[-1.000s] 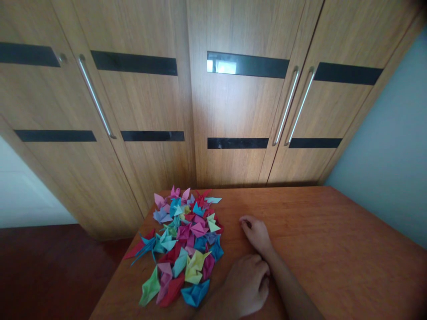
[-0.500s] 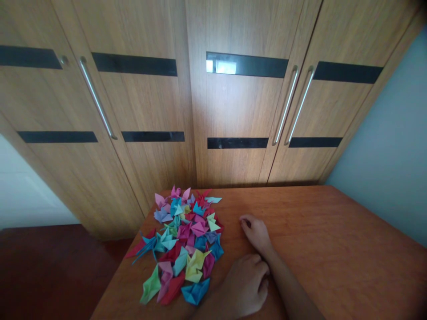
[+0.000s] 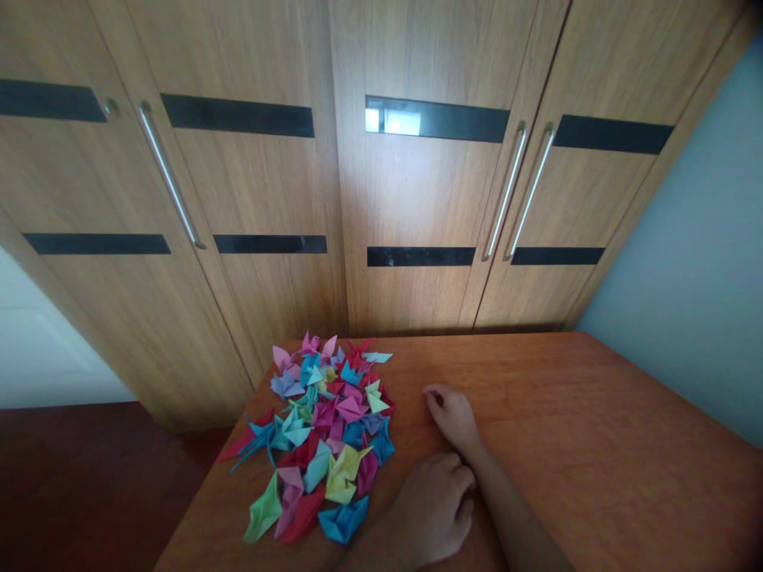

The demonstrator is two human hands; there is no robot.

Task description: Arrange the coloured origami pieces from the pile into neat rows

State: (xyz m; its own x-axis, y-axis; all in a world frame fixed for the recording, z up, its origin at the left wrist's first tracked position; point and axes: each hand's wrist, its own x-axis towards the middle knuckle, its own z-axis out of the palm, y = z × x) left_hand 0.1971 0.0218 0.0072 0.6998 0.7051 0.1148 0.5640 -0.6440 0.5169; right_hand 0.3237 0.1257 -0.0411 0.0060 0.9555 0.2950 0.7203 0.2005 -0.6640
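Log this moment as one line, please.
left hand: on table, beside right forearm; right hand: on table, loosely curled; folded papers: clustered left of both hands

Table (image 3: 596, 413) open rightward (broad stretch); folded papers (image 3: 350, 409) crowd left

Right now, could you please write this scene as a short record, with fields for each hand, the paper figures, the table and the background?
Left hand: loosely curled, beside the right forearm; contact unclear
Right hand: loosely curled, farther forward than the left hand
Nearest to left hand: blue origami figure
Origami figures: crowded on the table's left side, some overlapping; pink, red, blue, green, yellow, lavender
Table: reddish-brown, wood-grained
Background: wardrobe with black strips and metal handles
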